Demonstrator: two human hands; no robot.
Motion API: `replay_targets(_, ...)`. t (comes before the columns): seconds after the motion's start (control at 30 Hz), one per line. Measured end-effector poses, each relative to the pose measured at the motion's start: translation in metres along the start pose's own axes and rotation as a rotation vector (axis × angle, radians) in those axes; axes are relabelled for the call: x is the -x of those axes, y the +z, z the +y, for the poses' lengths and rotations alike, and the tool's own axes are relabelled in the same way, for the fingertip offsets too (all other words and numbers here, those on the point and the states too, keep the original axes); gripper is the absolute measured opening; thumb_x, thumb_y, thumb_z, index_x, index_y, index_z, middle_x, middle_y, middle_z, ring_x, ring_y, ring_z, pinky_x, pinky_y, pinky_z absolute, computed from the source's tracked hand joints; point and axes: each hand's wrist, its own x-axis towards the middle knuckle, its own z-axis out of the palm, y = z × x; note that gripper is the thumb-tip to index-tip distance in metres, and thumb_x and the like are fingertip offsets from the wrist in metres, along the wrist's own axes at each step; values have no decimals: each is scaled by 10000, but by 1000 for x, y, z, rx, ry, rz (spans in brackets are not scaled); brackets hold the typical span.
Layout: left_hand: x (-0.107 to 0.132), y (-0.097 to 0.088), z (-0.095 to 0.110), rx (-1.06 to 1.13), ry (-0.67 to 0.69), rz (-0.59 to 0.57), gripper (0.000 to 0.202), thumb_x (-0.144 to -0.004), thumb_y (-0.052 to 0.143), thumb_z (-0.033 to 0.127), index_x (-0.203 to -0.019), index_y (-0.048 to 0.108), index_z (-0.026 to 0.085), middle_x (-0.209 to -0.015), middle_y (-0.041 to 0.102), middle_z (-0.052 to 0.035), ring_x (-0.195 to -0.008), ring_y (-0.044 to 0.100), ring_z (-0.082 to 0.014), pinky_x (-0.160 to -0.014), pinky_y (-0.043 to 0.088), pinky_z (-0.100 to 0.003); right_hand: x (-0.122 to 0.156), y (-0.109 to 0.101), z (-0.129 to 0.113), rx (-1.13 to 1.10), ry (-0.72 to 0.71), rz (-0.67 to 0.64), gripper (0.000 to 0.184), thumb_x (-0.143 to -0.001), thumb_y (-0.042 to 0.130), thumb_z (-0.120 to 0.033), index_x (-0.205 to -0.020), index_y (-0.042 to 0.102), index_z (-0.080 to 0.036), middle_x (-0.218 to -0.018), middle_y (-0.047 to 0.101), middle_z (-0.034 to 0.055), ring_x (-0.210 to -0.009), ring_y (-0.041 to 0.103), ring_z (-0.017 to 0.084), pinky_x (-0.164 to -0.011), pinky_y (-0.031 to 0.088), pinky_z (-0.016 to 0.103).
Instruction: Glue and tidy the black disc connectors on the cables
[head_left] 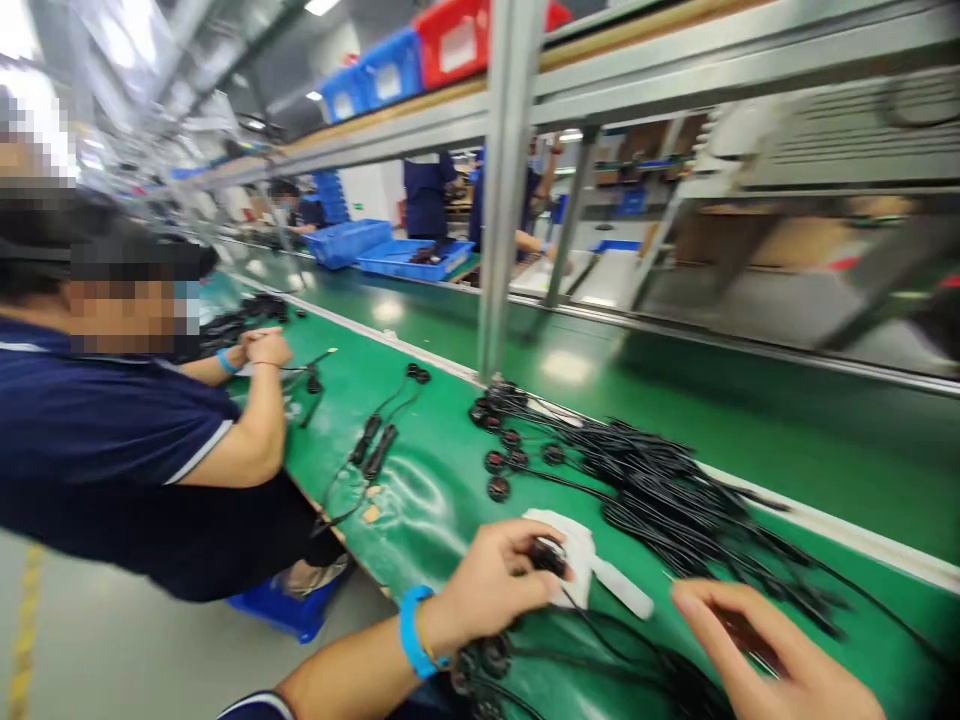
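Note:
My left hand (491,585), with a blue wristband, pinches a small black round connector (547,556) against a white cloth (581,560) on the green bench (427,490). My right hand (757,645) hovers to the right of it, blurred, fingers stretched out over black cables. A big pile of black cables with round connectors (652,490) lies just beyond both hands. More connectors (487,660) lie under my left wrist.
A co-worker in a dark blue shirt (112,440) sits to the left, hands (259,350) on cables. A steel post (506,190) rises behind the pile. Beyond runs a green conveyor (750,420). Blue trays (405,255) and other people stand farther back.

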Motion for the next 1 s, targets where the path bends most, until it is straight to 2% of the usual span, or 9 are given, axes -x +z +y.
replay_targets(0.07,-3,-8,-1,-88,-53,14,407,-746,789,244,-1117,673,121,-982,751,-108,-933,716,-221,-789,530,-280,-4,-23,19,243,132,-10,391,-773,628,-658,-780,707,-274,-700,686,15,-512,616,177,-411,438,278)
replay_targets(0.17,-8,-18,-7,-196,-97,7,388,-770,701,163,-1152,649,115,-954,746,-92,-891,700,-198,-766,519,-275,-3,-38,42,482,166,-162,255,-763,623,-520,-727,681,-273,-709,683,25,-590,651,195,-408,386,253)
replay_targets(0.3,-9,-19,-14,-354,-111,38,420,-754,652,142,-1173,658,102,-900,739,-76,-696,630,-142,-641,484,-247,3,-31,54,523,127,-284,142,-758,531,-290,-673,644,-278,-704,664,8,-586,636,170,-417,345,230)
replay_targets(0.4,-10,-15,-13,-418,-98,90,425,-732,652,151,-1151,685,93,-872,719,-65,-626,572,-117,-604,465,-237,0,-32,51,453,82,-317,134,-736,532,-286,-630,611,-264,-633,621,-12,-494,586,135,-402,360,221)
replay_targets(0.47,-10,-13,-12,-446,-81,117,426,-722,655,155,-1141,698,90,-852,704,-58,-614,545,-112,-607,467,-237,-5,-36,41,319,81,-265,108,-721,587,-342,-666,624,-257,-611,620,-21,-441,565,121,-394,408,219)
replay_targets(0.57,-10,-13,-11,-466,-71,126,420,-722,660,165,-1134,708,98,-816,692,-47,-609,524,-113,-605,466,-235,-9,-31,9,-39,136,-23,223,-778,655,-437,-853,661,-227,-738,704,11,-525,658,137,-508,554,220)
replay_targets(0.7,-9,-11,-14,-480,-83,116,394,-730,655,174,-1115,711,112,-765,663,-24,-581,515,-108,-575,455,-223,3,1,-45,-392,58,175,131,-875,667,-306,-943,665,-195,-879,730,50,-699,723,154,-659,617,233)
replay_targets(0.8,-10,-8,-14,-490,-75,129,377,-733,648,174,-1101,710,121,-750,646,-10,-575,524,-107,-565,455,-214,14,27,-69,-368,-123,144,52,-880,659,-187,-926,669,-208,-887,733,37,-816,729,162,-778,620,262)
replay_targets(1.0,-10,-5,-13,-488,-64,148,363,-738,651,185,-1094,705,139,-769,669,-8,-604,579,-123,-604,493,-215,25,46,-76,-259,-400,164,277,-818,649,-8,-1028,660,-188,-941,737,54,-867,722,173,-781,608,289)
